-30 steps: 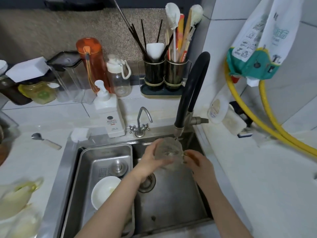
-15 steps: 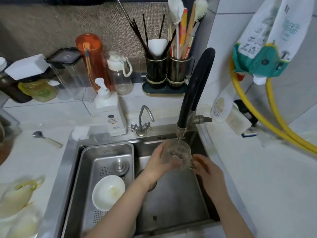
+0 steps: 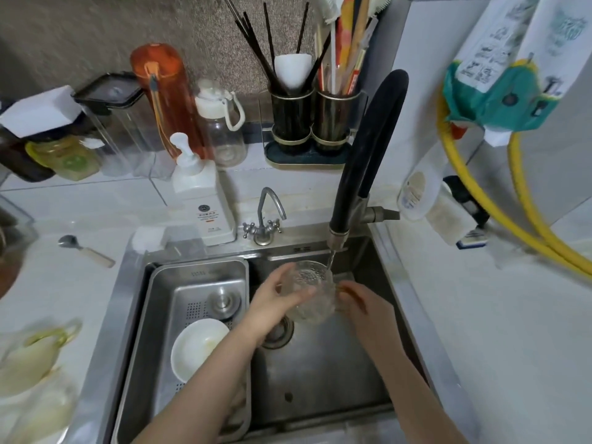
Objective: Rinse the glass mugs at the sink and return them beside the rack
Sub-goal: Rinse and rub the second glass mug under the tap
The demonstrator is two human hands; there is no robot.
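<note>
A textured clear glass mug (image 3: 312, 291) is held over the steel sink (image 3: 320, 373), tilted with its mouth toward the black faucet (image 3: 358, 174). A thin stream of water runs from the spout onto the mug's rim. My left hand (image 3: 277, 302) wraps the mug's left side. On the mug's right, my right hand (image 3: 362, 302) grips where the handle sits; the handle itself is mostly hidden by my fingers.
A steel drain tray (image 3: 198, 302) in the sink's left half holds a white bowl (image 3: 198, 347). Behind the sink stand a small tap (image 3: 266, 219), a white soap dispenser (image 3: 205, 200), bottles and a utensil holder (image 3: 307, 123). A spoon (image 3: 85, 249) lies left; yellow hoses (image 3: 525, 225) run right.
The mug has stayed under the spout while both hands turned it slightly. The camera has moved closer and tilted a little.
</note>
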